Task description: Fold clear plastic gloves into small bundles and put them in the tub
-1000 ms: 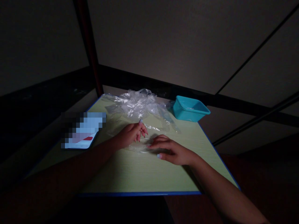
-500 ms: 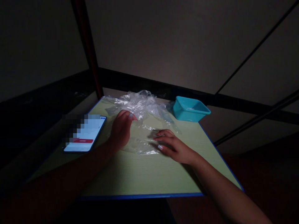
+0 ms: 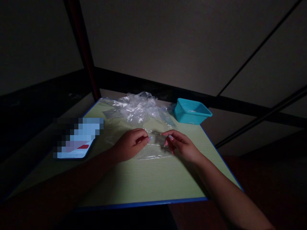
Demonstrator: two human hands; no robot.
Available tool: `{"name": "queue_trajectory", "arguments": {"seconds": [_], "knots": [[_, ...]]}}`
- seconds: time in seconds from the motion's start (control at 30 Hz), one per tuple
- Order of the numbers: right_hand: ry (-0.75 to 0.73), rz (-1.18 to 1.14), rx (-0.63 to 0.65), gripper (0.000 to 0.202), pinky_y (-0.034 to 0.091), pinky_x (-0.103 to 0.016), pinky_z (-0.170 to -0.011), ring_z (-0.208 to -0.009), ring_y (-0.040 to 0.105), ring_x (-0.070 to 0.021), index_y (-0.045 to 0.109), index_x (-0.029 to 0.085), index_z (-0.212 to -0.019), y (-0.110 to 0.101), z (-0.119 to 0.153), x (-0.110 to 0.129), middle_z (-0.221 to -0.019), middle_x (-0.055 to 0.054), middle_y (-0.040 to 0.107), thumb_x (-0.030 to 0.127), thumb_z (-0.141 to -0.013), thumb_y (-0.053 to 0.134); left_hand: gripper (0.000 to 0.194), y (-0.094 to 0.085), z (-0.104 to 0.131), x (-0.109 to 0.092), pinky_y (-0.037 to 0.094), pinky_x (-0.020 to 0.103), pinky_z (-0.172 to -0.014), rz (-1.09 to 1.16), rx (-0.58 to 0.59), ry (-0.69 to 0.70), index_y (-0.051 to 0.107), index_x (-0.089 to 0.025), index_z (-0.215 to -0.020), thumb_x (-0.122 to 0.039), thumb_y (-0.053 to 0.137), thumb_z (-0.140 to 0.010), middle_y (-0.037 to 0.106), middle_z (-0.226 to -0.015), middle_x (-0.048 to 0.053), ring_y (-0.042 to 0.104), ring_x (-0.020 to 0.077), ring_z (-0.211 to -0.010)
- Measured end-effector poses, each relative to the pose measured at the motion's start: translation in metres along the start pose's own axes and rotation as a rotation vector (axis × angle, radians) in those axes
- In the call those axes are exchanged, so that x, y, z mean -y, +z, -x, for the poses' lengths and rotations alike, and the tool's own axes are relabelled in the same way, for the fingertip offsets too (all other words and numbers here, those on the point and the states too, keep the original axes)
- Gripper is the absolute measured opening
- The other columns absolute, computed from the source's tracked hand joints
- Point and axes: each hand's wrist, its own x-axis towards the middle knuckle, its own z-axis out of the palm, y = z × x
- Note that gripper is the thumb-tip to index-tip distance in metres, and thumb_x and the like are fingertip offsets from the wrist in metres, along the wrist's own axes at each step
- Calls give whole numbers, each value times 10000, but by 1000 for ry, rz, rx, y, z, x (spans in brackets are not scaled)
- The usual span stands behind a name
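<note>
Crumpled clear plastic point(image 3: 141, 108) lies across the back and middle of the pale green table point(image 3: 144, 182). Above the near part of this plastic, my left hand point(image 3: 131, 143) has its thumb and fingertips pressed together; whatever may be between them is too small to make out. Facing it from the right, my right hand point(image 3: 181, 145) is over the plastic's near right edge, with its fingers curled but apart and nothing visible in them. A short gap separates the two hands.
A turquoise plastic basket point(image 3: 192, 111) stands at the table's back right corner. On the left lies a phone point(image 3: 74, 153) with a lit screen, partly blurred out. Dark panelled walls point(image 3: 153, 48) rise behind the table.
My left hand has moved right and nearer, with its fingers closing to a pinch. My right hand has turned and its fingers have curled. The view has shifted slightly.
</note>
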Motion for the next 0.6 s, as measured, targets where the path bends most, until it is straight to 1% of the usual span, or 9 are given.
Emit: {"name": "queue_trajectory", "arguments": {"seconds": [0.07, 0.13, 0.2, 0.27, 0.33, 0.4, 0.47, 0.53, 0.6], "knots": [[47, -71, 53, 310, 410, -225, -431, -467, 486, -76, 551, 186, -1061, 1, 0, -1, -771, -1, 590, 429, -871, 536, 171, -1, 0, 2, 334, 221, -568, -101, -21, 28, 523, -167, -724, -237, 466, -869, 492, -654, -27, 457, 105, -597], [106, -82, 116, 318, 436, -227, -450, -478, 521, -77, 539, 185, -1064, 1, 0, -4, -783, -4, 603, 436, -868, 542, 148, 1, 1, 4, 344, 225, -587, -181, 23, 59, 525, -175, -771, -231, 443, -881, 523, -688, -17, 483, 115, -627], [182, -38, 196, 321, 456, -228, -476, -499, 560, -80, 546, 172, -999, 1, 0, -8, -789, -10, 609, 460, -859, 553, 145, 4, 4, 5, 358, 231, -611, -253, 121, 82, 535, -185, -818, -227, 419, -893, 560, -731, -6, 516, 128, -669], [250, 17, 255, 342, 465, -226, -484, -512, 586, -88, 544, 158, -891, 0, 0, -12, -774, -14, 610, 496, -843, 562, 135, 7, 6, 6, 364, 236, -627, -329, 233, 105, 548, -194, -847, -231, 427, -895, 587, -772, 0, 542, 139, -702], [277, 34, 259, 371, 463, -221, -479, -514, 595, -92, 536, 152, -840, 0, 0, -14, -753, -14, 608, 522, -837, 558, 107, 7, 7, 5, 358, 241, -624, -399, 300, 129, 556, -196, -853, -248, 467, -883, 594, -786, 2, 549, 146, -707], [253, 17, 219, 383, 456, -218, -474, -500, 583, -88, 551, 146, -860, -1, -1, -13, -731, -9, 603, 529, -846, 543, 111, 6, 8, 4, 345, 246, -606, -443, 291, 149, 551, -188, -823, -273, 498, -871, 582, -769, 5, 537, 149, -686], [192, -14, 193, 385, 456, -221, -488, -502, 571, -85, 571, 139, -887, -1, -2, -10, -718, -8, 602, 522, -852, 544, 142, 4, 8, 2, 331, 249, -589, -439, 239, 163, 532, -183, -777, -286, 500, -869, 556, -733, 2, 511, 144, -653], [132, -50, 193, 373, 469, -233, -528, -537, 581, -93, 582, 139, -897, -1, -2, -7, -724, -11, 608, 509, -850, 558, 167, 3, 8, 0, 324, 248, -582, -391, 206, 181, 515, -181, -743, -282, 485, -873, 531, -704, -4, 486, 135, -629], [107, -84, 198, 349, 483, -244, -577, -586, 602, -102, 584, 145, -893, 0, -3, -7, -742, -14, 615, 491, -848, 575, 188, 4, 8, -2, 330, 244, -591, -305, 229, 191, 511, -179, -731, -267, 454, -886, 521, -695, -6, 480, 129, -628]]}}
